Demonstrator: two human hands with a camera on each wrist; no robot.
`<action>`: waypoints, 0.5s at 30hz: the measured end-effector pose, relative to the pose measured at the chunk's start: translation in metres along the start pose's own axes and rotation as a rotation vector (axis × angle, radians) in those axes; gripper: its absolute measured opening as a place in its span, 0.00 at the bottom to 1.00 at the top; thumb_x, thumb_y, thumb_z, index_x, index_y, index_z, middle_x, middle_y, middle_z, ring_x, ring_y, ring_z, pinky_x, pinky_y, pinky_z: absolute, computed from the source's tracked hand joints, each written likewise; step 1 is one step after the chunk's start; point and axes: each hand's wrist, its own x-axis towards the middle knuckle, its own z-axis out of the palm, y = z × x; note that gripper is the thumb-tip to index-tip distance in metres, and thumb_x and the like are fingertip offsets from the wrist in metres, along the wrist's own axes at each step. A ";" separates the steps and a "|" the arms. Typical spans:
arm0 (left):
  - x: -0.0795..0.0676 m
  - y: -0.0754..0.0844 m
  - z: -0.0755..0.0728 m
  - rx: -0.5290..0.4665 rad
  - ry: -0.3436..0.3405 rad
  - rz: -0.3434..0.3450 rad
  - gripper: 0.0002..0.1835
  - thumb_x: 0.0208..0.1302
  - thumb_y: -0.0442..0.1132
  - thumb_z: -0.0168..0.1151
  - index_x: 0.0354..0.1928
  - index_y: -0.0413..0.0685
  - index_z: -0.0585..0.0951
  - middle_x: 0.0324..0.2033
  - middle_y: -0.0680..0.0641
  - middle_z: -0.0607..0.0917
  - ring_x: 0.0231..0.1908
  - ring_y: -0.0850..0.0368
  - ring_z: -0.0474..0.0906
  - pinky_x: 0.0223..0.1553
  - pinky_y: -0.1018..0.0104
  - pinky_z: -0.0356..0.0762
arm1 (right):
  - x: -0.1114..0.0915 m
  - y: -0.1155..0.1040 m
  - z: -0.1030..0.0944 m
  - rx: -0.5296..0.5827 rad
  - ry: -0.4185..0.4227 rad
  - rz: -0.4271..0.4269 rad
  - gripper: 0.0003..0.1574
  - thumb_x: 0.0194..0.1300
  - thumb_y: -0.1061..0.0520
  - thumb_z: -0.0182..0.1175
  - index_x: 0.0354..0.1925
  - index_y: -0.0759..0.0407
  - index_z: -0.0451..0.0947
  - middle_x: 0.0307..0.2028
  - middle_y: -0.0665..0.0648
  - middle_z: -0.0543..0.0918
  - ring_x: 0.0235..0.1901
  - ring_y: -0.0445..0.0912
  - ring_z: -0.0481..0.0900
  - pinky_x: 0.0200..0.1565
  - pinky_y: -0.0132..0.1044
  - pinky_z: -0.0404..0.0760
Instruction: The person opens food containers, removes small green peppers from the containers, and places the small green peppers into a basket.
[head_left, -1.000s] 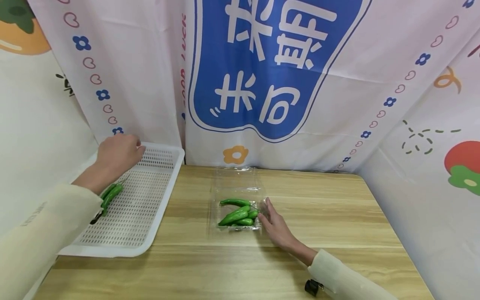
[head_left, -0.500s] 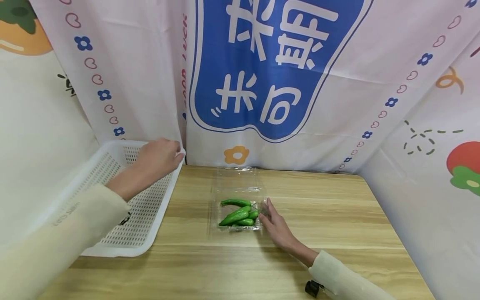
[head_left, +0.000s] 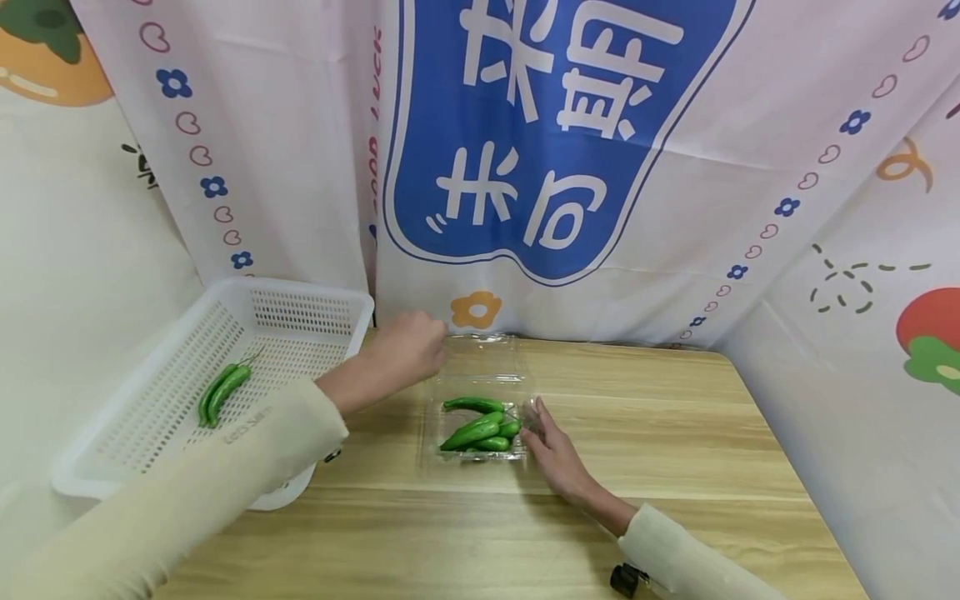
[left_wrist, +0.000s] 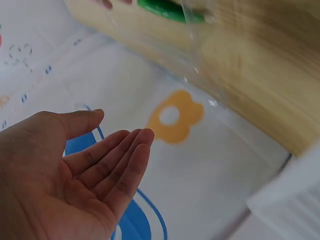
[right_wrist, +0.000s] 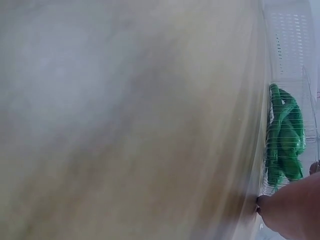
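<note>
My left hand [head_left: 405, 346] hangs over the table between the white basket [head_left: 348, 329] and the raised lid [head_left: 487, 357] of a clear plastic clamshell box. In the left wrist view the left fingers [left_wrist: 120, 170] are nearly straight, thumb apart, and the palm holds nothing. My right hand [head_left: 557, 458] holds the right side of the box [head_left: 433, 429], thumb toward the front and fingers at the wall. Inside the box lie several green chili peppers [head_left: 472, 432]; the right wrist view shows the peppers [right_wrist: 286, 135] through the plastic.
Two green chili peppers [head_left: 225, 393] lie side by side in the basket at the left. The wooden table [head_left: 637, 425] ends at a printed cloth wall [head_left: 420, 292] at the back, with further cloth walls at left and right.
My left hand has moved right, from above the basket toward the box lid, uncovering the two peppers in the basket. The right hand and the box have stayed in place.
</note>
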 end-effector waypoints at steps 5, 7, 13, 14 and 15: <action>0.005 0.018 0.016 0.015 -0.077 0.043 0.24 0.68 0.37 0.69 0.16 0.52 0.69 0.12 0.55 0.68 0.15 0.61 0.66 0.18 0.68 0.69 | -0.001 0.000 0.001 0.002 0.007 0.012 0.45 0.84 0.55 0.51 0.84 0.67 0.40 0.80 0.64 0.61 0.76 0.63 0.65 0.75 0.57 0.61; 0.005 0.024 0.022 0.002 -0.119 0.054 0.22 0.69 0.39 0.70 0.18 0.51 0.72 0.14 0.55 0.72 0.16 0.61 0.69 0.20 0.68 0.73 | -0.002 0.001 0.001 -0.001 0.009 0.012 0.44 0.84 0.55 0.50 0.83 0.67 0.41 0.80 0.64 0.61 0.77 0.62 0.64 0.76 0.58 0.60; 0.001 0.034 0.039 -0.006 -0.222 0.079 0.18 0.67 0.40 0.73 0.22 0.50 0.76 0.19 0.53 0.77 0.20 0.59 0.73 0.25 0.66 0.78 | -0.003 -0.001 0.000 0.026 0.010 0.024 0.42 0.84 0.56 0.49 0.84 0.66 0.42 0.80 0.64 0.61 0.78 0.62 0.62 0.77 0.59 0.58; 0.001 0.035 0.041 0.009 -0.234 0.083 0.19 0.67 0.41 0.73 0.21 0.51 0.75 0.19 0.53 0.76 0.20 0.59 0.72 0.25 0.66 0.77 | -0.003 -0.001 0.000 0.030 0.010 0.026 0.42 0.84 0.56 0.49 0.83 0.66 0.42 0.80 0.64 0.61 0.78 0.63 0.62 0.76 0.59 0.58; 0.000 0.036 0.043 0.020 -0.244 0.086 0.19 0.67 0.41 0.74 0.22 0.52 0.74 0.20 0.53 0.76 0.21 0.60 0.71 0.25 0.67 0.76 | -0.003 -0.001 0.001 0.033 0.011 0.023 0.42 0.84 0.57 0.49 0.83 0.67 0.42 0.80 0.65 0.61 0.77 0.63 0.62 0.76 0.59 0.58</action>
